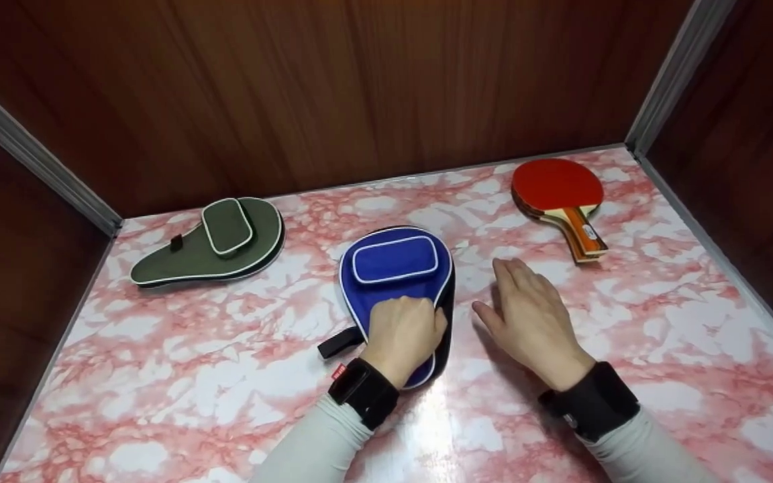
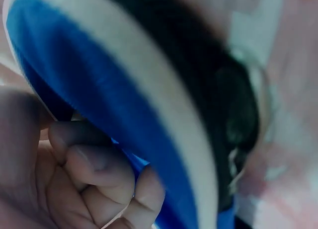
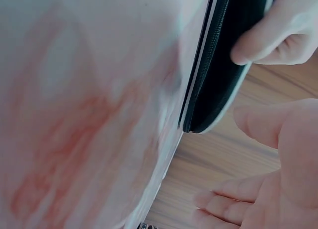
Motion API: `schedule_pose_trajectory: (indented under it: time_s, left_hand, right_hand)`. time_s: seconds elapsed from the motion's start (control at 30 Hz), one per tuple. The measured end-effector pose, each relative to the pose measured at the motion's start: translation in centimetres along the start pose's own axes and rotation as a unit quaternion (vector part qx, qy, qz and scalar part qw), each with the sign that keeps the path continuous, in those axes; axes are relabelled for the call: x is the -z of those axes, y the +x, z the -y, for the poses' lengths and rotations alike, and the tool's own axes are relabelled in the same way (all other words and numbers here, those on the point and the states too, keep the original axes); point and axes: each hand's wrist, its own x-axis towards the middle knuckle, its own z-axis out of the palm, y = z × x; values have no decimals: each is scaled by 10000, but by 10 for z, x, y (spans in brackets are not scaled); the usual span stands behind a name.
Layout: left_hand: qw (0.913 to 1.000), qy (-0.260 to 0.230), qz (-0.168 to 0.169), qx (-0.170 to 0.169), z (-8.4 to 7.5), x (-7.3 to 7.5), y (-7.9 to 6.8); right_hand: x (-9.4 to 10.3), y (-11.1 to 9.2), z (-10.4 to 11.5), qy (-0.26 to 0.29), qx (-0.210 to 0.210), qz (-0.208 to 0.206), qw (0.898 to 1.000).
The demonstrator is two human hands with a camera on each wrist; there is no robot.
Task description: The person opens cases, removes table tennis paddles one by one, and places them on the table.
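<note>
A blue table tennis paddle case [image 1: 393,261] with white piping lies in the middle of the table, its narrow end toward me. My left hand [image 1: 403,332] grips the case around its narrow half, fingers curled at the blue cover. In the right wrist view the left thumb [image 3: 248,50] presses on the case's black side, and zipper teeth [image 3: 211,55] run along the lower edge. My right hand [image 1: 531,318] is to the right of the case, apart from it, fingers extended and thumb spread, holding nothing.
An olive green paddle case [image 1: 185,261] lies at the back left. Two stacked table tennis paddles, the upper one with a red face [image 1: 556,182], lie at the back right. A black strap [image 1: 339,342] sticks out left of the blue case. Brown wood panels [image 1: 359,87] enclose the pink marbled table [image 1: 225,376].
</note>
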Motion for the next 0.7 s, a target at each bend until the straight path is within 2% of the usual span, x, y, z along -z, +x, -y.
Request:
schedule_pose_trajectory:
  time_s: [0.13,0.27,0.43,0.6,0.7]
  left_hand:
    - [9997,24,239,16,-2,-2,-1]
    - [9973,49,728,-43,-5,4,-4]
    - [9910,-29,1292,-344,-9,21,-23]
    - [9890,-42,1237,-815,-8,25,-53]
    - [9891,-9,1144,-927,-7,25,-63]
  right_hand:
    - [0,0,0,-5,-3,38,10000]
    - [0,0,0,-39,7,19,10000]
    - [1,0,2,-52,17,13,10000]
    - [3,-2,5,-52,83,-95,9999]
    - [2,-3,6,-45,150,-168,9997]
